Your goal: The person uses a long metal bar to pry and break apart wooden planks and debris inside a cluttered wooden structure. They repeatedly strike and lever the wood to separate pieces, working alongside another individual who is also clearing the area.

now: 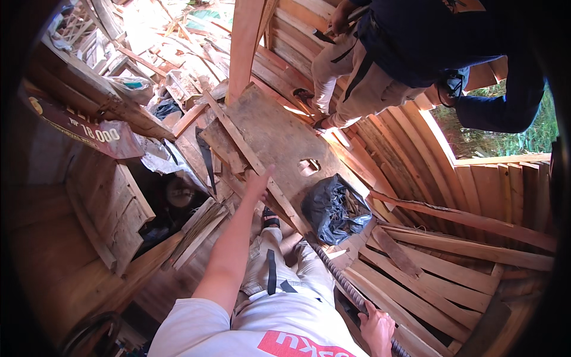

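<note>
A broad, worn wooden sheet point(267, 128) with a ragged hole point(308, 167) lies on the slatted floor point(440, 279); an open black plastic bag point(319, 209) of dark scraps point(350, 205) sits at its near end, a narrow wooden strip point(238, 140) crosses its left side, and a short reddish plank point(397, 253) lies across the slats

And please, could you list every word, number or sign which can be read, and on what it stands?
Dark red sign panel: pale lettering and a larger number, readable, but not copied here.
Wearer's white shirt: white letters on red, upside down, cut off below; not copied.
Co-worker's dark top: orange print, cut off, unreadable.
</note>
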`<action>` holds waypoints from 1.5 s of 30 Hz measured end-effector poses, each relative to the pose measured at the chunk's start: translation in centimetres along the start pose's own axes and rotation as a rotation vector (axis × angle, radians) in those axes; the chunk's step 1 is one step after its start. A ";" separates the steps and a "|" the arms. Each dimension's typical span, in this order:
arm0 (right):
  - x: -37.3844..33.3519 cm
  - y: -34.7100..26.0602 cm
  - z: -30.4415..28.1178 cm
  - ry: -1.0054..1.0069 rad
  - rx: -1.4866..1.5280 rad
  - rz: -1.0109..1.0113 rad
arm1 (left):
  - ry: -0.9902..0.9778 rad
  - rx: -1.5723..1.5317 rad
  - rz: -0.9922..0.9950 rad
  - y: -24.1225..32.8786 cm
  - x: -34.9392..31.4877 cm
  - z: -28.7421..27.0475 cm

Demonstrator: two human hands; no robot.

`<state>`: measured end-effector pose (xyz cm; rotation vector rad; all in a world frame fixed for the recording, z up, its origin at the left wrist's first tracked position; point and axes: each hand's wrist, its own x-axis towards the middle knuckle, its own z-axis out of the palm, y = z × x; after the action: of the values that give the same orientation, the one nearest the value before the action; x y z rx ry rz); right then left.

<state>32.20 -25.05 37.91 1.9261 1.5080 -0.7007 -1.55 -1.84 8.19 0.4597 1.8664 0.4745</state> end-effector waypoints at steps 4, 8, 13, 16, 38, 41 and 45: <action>0.1 0.2 -1.8 -0.032 0.045 -0.058 | 0.169 0.064 0.110 -0.4 3.0 -0.9; 0.8 1.4 -2.1 -0.026 -0.010 -0.112 | 0.307 0.144 0.136 -1.9 5.6 0.0; 1.1 3.4 -2.0 -0.024 -0.045 -0.114 | 0.147 0.110 -0.020 0.8 1.2 0.8; 1.4 3.5 -2.4 -0.035 -0.045 -0.105 | 0.307 0.168 0.061 0.0 2.1 0.9; 1.1 1.5 -1.4 -0.207 -0.056 -0.003 | 0.933 0.407 0.436 -1.5 9.1 5.2; 2.0 1.9 -1.9 -0.187 -0.079 -0.038 | 0.954 0.416 0.351 -2.3 8.9 4.5; 2.2 2.7 -1.2 -0.149 -0.044 -0.026 | 0.932 0.433 0.321 -1.2 8.8 5.0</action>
<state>35.37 -23.26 37.50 1.7832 1.4465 -0.7976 0.26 2.24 -0.97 0.9469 2.8368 0.5468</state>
